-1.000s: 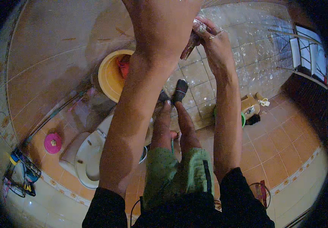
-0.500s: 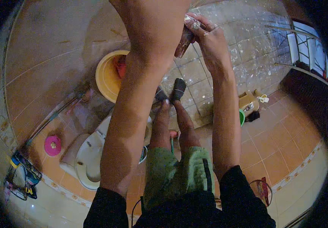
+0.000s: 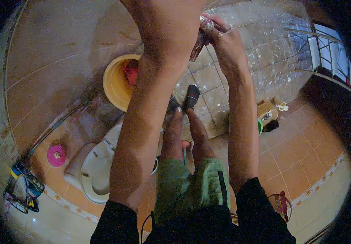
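My right hand [image 3: 229, 44] is closed around a dark reddish-brown, elongated thing [image 3: 198, 49] with a white-flecked upper end; its kind does not show clearly. White bits also cling to that hand's thumb and fingers. The broad back of my left hand [image 3: 167, 20] fills the upper middle, right beside the brown thing, and the frame's top edge cuts it off. Its fingers are hidden, so I cannot tell whether it touches or grips the thing. Both hands are raised in front of me, above the white-spattered tiles [image 3: 210, 91].
A yellow-orange tub [image 3: 111, 91] with a red item [image 3: 131, 75] inside is partly behind my left forearm. A toilet [image 3: 86, 175], a pink round item [image 3: 56, 155] and a wire rack [image 3: 21, 189] are at left. A beige container [image 3: 267, 112] lies right, near a window [image 3: 332, 53].
Both forearms and the brown thing have shifted very slightly rightward. My right hand keeps its closed grip on the thing.
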The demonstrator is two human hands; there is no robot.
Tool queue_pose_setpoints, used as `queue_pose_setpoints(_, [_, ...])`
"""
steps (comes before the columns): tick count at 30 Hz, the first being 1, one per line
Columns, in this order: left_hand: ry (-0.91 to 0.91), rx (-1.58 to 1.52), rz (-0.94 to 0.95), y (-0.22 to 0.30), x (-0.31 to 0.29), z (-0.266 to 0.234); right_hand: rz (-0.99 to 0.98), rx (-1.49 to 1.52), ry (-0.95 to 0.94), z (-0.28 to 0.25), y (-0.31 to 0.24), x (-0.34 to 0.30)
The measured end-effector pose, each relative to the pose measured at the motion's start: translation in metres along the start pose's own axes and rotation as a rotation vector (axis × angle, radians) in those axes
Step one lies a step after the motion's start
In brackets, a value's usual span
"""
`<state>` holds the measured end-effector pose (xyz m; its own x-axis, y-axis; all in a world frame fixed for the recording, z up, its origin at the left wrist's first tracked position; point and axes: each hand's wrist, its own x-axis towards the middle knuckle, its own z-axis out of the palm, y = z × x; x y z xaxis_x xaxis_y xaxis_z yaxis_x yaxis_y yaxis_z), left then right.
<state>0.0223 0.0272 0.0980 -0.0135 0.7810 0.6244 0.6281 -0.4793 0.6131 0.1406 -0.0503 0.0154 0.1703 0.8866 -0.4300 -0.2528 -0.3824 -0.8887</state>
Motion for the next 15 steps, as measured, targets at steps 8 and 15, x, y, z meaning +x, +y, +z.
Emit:
queue_pose_setpoints(8, [0.000,-0.149,0.042,-0.004,-0.003,-0.005,-0.042,-0.033,-0.028,-0.006,0.014,0.012])
queue_pose_setpoints(15, [-0.357,-0.406,-0.505,-0.056,-0.071,0.000,-0.119,-0.007,-0.052,-0.011,0.025,0.031])
